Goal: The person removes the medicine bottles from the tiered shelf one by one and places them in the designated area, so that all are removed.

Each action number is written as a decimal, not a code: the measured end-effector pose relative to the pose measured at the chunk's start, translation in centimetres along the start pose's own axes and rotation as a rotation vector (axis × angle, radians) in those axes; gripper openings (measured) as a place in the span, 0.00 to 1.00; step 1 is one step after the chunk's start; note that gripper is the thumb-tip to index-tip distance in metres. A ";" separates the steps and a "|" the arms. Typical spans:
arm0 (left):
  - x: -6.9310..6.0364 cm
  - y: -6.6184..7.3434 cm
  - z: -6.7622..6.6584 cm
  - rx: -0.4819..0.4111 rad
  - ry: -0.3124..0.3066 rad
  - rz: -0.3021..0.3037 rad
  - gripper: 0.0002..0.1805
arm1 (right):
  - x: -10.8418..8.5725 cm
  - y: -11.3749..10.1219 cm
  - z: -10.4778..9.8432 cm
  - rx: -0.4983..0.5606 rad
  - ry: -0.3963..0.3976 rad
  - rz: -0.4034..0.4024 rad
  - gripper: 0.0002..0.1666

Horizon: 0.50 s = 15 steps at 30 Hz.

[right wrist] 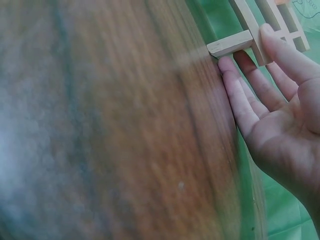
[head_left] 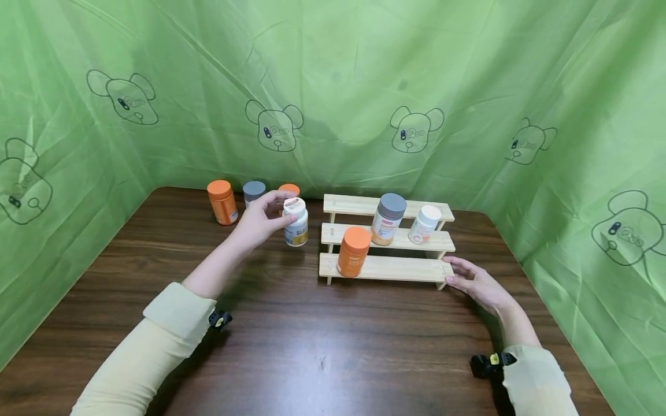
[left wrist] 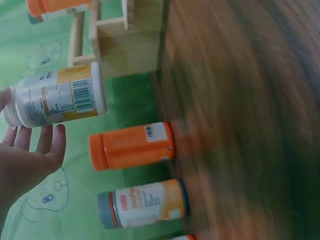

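My left hand (head_left: 261, 218) grips a white supplement bottle (head_left: 296, 230) near its white cap. In the left wrist view, that bottle (left wrist: 60, 95) shows a yellow band and a barcode, and is held above the table. My right hand (head_left: 480, 285) holds the right end of the lowest step of a three-tier wooden rack (head_left: 400, 269). In the right wrist view, the thumb lies against the step's edge with the fingers (right wrist: 240, 102) behind it. An orange bottle (head_left: 354, 252) stands on the lowest step. On the middle step are a grey-capped bottle (head_left: 388, 219) and a small white bottle (head_left: 425, 225).
At the back left of the brown table (head_left: 312, 346) stand an orange bottle (head_left: 222, 202), a grey-capped bottle (head_left: 254, 190) and another orange bottle (head_left: 289, 189), the last two partly hidden by my left hand. Green cloth (head_left: 338, 86) hangs behind and at both sides.
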<state>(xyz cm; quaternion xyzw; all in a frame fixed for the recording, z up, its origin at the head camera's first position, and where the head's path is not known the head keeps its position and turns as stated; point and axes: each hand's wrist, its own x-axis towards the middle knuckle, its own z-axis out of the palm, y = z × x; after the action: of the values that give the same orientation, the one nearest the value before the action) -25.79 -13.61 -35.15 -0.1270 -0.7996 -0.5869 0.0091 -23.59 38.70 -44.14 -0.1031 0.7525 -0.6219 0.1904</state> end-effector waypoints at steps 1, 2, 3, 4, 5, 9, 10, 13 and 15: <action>-0.1 -0.2 -0.1 0.008 0.007 0.001 0.27 | 0.0 0.0 0.0 -0.002 0.001 0.000 0.35; -0.1 -0.5 -0.1 0.012 0.013 0.001 0.27 | 0.0 0.0 0.0 -0.005 0.001 0.000 0.35; -0.2 -0.7 -0.2 0.015 0.018 -0.001 0.27 | 0.0 0.0 0.0 -0.009 0.004 0.000 0.35; -0.2 -0.9 -0.2 0.016 0.022 -0.004 0.27 | 0.0 0.0 0.0 -0.011 0.006 0.000 0.35; -0.2 -1.2 -0.3 0.012 0.026 -0.006 0.27 | 0.0 0.0 0.0 -0.013 0.008 0.000 0.35; -0.2 -2.2 -0.5 -0.003 0.030 -0.007 0.27 | 0.0 0.0 0.0 -0.012 0.010 -0.003 0.35; -0.2 -2.4 -0.6 -0.006 0.030 -0.010 0.28 | 0.0 0.1 0.0 -0.009 0.009 -0.004 0.35; -0.1 -3.0 -0.8 -0.004 0.018 -0.030 0.28 | 0.0 0.1 0.0 -0.002 0.007 -0.004 0.34; 0.0 -3.4 -0.9 0.004 0.010 -0.048 0.29 | 0.0 0.1 0.0 -0.001 0.008 -0.005 0.34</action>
<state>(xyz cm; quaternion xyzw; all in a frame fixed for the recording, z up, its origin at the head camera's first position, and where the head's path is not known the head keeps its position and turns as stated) -26.61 -15.41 -38.05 -0.1049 -0.8036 -0.5859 -0.0009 -23.60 38.68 -44.23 -0.1026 0.7535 -0.6223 0.1859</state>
